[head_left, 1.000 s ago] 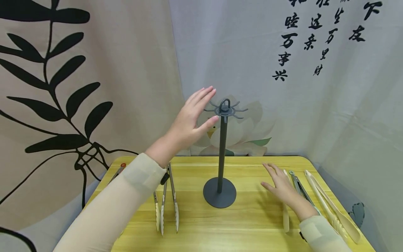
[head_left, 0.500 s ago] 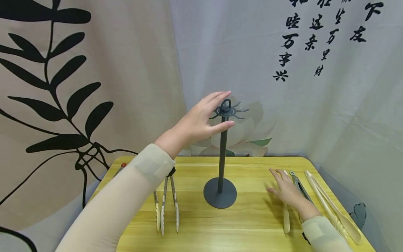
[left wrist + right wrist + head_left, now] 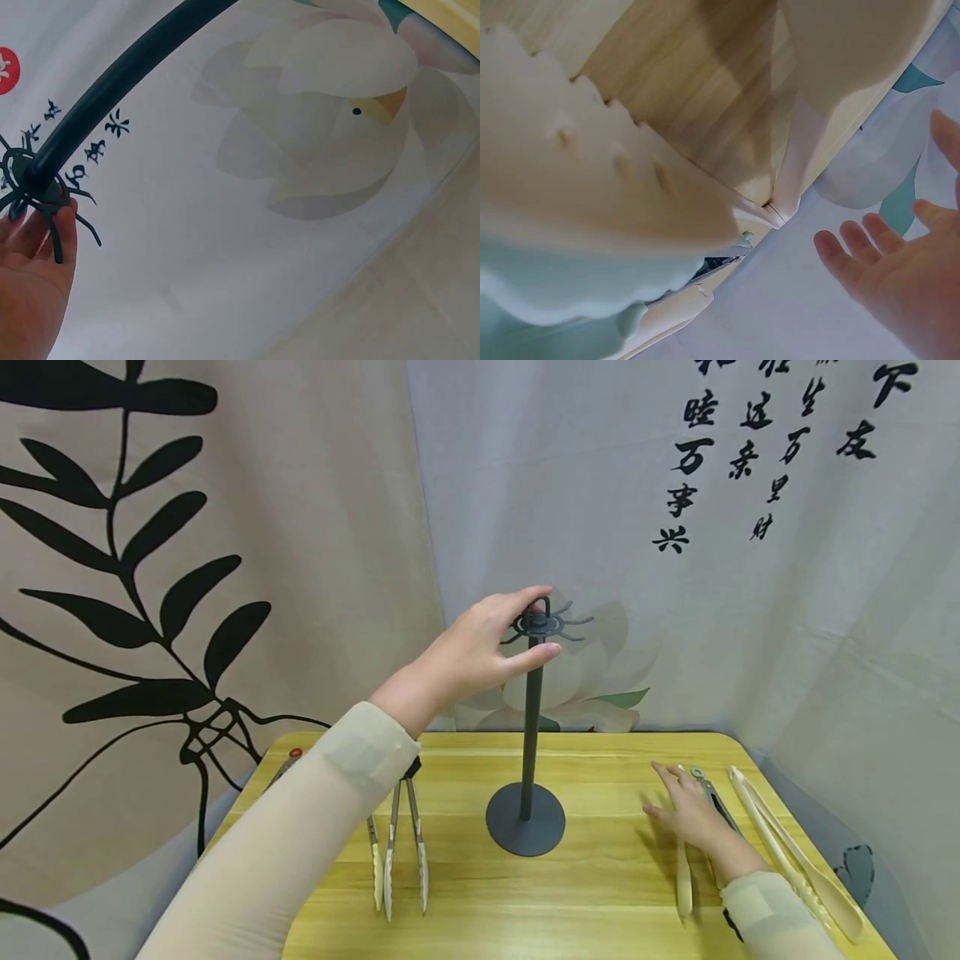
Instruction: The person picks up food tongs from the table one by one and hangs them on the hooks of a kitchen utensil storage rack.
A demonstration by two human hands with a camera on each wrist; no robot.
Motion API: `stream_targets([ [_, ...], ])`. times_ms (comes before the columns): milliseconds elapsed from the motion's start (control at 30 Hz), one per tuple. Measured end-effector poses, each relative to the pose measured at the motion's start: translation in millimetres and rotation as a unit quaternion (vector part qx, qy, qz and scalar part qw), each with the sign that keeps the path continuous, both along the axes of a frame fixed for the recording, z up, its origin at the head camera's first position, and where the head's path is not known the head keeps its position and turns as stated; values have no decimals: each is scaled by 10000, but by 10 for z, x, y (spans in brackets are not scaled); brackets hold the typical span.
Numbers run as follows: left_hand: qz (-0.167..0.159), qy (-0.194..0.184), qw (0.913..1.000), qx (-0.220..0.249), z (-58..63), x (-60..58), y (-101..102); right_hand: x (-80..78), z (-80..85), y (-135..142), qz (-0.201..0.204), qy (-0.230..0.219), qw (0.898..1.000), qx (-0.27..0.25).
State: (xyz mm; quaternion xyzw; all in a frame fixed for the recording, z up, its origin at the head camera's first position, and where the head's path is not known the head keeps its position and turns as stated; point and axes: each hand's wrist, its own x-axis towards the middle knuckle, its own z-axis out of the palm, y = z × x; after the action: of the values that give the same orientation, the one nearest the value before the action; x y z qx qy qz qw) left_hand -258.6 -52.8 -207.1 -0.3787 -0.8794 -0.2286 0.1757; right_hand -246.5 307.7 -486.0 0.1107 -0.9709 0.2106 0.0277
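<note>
A dark grey utensil stand (image 3: 529,743) with a ring of hooks (image 3: 537,625) and a top loop rises from the middle of the table. At its top is my left hand (image 3: 472,643), with the fingers over the hooks near the loop and the thumb stretched across the pole below. In the left wrist view, that hand (image 3: 34,292) overlaps the hooks. My right hand (image 3: 688,814) hovers on the right over a cream utensil (image 3: 684,881) and grey-handled tongs (image 3: 715,797), fingers spread and holding nothing. The right wrist view shows cream tongs (image 3: 607,172) with a scalloped edge and mint-green tips (image 3: 555,289).
Cream tongs (image 3: 813,860) lie along the right edge of the yellow wooden table (image 3: 585,893). Metal tongs (image 3: 405,852) with pale tips lie at left beside another pair (image 3: 376,868). A tool with a red ring (image 3: 295,752) is partly behind the left sleeve. Printed curtains hang behind.
My left hand has moved right to the stand's top, and its fingers have come down towards the loop. My right hand has drifted slightly right and down towards the utensils.
</note>
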Motion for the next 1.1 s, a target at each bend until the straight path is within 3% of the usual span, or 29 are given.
stream_targets([
  [300,36,-215,9996,169,70,1,12,-9,5,64,-518,-675,9960,286],
  [700,-174,-388,9980,465,46,-12,48,-19,-4,135,-1393,-1573,9773,276],
  [1100,26,-330,9982,494,19,-11,0,-11,-22,158,-1470,-1877,9706,320],
])
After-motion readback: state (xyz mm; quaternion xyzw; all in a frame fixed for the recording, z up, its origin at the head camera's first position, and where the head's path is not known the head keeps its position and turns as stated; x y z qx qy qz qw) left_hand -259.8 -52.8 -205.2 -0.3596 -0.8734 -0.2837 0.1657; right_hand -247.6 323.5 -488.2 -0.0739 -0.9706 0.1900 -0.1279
